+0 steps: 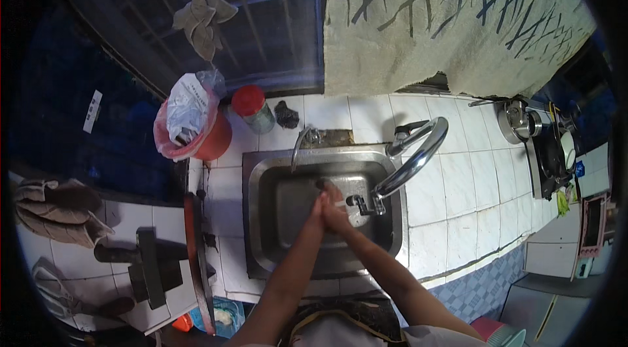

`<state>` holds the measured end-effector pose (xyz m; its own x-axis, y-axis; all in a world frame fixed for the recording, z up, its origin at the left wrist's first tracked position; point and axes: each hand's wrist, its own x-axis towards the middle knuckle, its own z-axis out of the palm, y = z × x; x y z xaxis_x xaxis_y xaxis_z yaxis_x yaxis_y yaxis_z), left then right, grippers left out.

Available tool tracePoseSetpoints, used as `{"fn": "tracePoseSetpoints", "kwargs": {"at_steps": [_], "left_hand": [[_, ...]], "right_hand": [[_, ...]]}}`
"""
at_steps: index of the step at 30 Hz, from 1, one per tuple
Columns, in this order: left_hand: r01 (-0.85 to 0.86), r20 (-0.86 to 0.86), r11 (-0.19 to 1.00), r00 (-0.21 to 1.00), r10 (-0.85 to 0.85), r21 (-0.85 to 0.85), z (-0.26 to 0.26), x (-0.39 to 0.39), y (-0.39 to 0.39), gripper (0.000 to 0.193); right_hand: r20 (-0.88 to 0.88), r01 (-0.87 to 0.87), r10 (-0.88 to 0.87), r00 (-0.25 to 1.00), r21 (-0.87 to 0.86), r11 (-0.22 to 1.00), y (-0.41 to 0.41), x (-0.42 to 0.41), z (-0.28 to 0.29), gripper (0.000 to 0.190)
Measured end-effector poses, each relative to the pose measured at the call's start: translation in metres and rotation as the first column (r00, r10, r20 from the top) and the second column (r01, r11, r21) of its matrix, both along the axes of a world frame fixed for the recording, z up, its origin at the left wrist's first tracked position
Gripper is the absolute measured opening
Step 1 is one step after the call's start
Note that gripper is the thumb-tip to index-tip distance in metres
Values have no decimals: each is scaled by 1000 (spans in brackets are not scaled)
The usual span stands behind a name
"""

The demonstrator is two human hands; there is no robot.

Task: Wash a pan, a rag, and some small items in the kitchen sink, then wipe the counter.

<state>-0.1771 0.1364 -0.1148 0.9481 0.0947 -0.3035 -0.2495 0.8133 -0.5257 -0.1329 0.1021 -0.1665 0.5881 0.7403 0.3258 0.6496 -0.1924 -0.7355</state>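
Over the stainless steel sink (265, 229), my left hand (319, 207) and my right hand (335, 214) are pressed together, palm against palm. Nothing held shows between them, though the inner sides are hidden. A curved chrome faucet (421, 163) arches in from the back right, its dark spout end (362, 204) just right of my right hand. A pale patch that looks like running water shows between the spout and my fingers. At the sink's back edge stands a smaller curved spout (295, 148).
Back left are a lined red bin (216, 138), a red-lidded jar (252, 109) and a crumpled black bag (286, 115). A wooden board (194, 254) stands left. Metal pots (514, 124) and a stove (542, 165) are far right. A patterned curtain (382, 52) hangs behind.
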Motion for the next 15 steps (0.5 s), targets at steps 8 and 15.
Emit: {"fn": "tracePoseSetpoints", "kwargs": {"at_steps": [8,15], "left_hand": [[579,-770,567,616,166,586,9,12,1,39],[484,-532,263,588,609,835,55,30,-23,48]], "right_hand": [[-195,-108,65,979,-217,970,-14,37,91,38],[522,115,-6,853,-176,978,16,18,76,52]]}}
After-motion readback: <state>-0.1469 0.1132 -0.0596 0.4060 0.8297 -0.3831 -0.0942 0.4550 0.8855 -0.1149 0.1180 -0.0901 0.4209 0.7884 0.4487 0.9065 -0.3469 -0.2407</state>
